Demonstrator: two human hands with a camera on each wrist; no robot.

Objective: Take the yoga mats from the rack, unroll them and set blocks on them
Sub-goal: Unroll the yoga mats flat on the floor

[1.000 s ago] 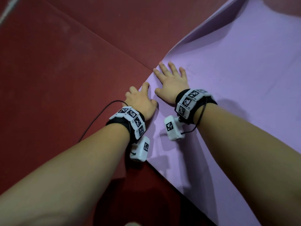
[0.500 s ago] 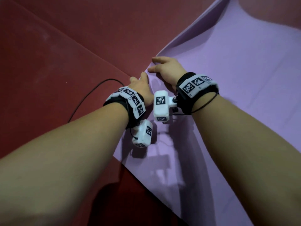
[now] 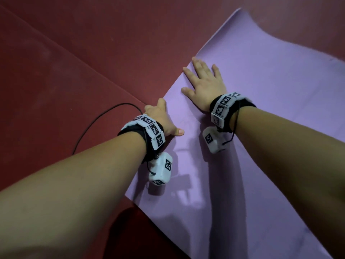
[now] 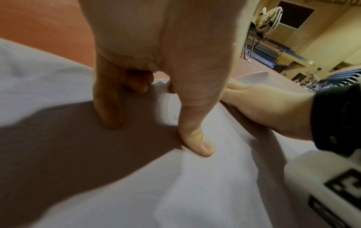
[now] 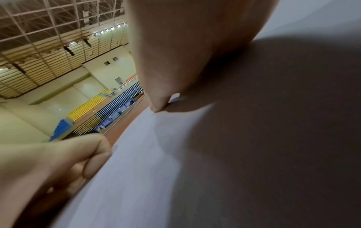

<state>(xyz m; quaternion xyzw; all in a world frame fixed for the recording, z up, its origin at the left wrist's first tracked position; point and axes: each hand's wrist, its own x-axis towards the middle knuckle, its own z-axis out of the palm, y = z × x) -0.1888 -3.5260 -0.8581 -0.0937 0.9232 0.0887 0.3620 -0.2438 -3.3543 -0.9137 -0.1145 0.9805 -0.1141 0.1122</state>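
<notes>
A purple yoga mat point(image 3: 261, 109) lies unrolled on the red floor, and its far end point(image 3: 240, 14) still curls up. My left hand point(image 3: 160, 118) is at the mat's left edge, thumb point(image 4: 197, 143) pressed on top and the other fingers curled at the edge. My right hand point(image 3: 203, 83) lies flat on the mat a little farther along the same edge, fingers spread and straight. In the right wrist view the mat point(image 5: 136, 177) fills the lower frame, with the left hand's curled fingers point(image 5: 93, 163) at its border.
The red floor point(image 3: 74, 53) surrounds the mat on the left and beyond it. A black cable point(image 3: 97, 124) loops over the floor by my left wrist. The wrist views show distant bleachers point(image 5: 109, 114) and a metal frame point(image 4: 261, 27) in a sports hall.
My right hand had its fingers curled at the mat's edge; it now lies flat and spread on the mat. The left edge of the mat lies flatter on the floor.
</notes>
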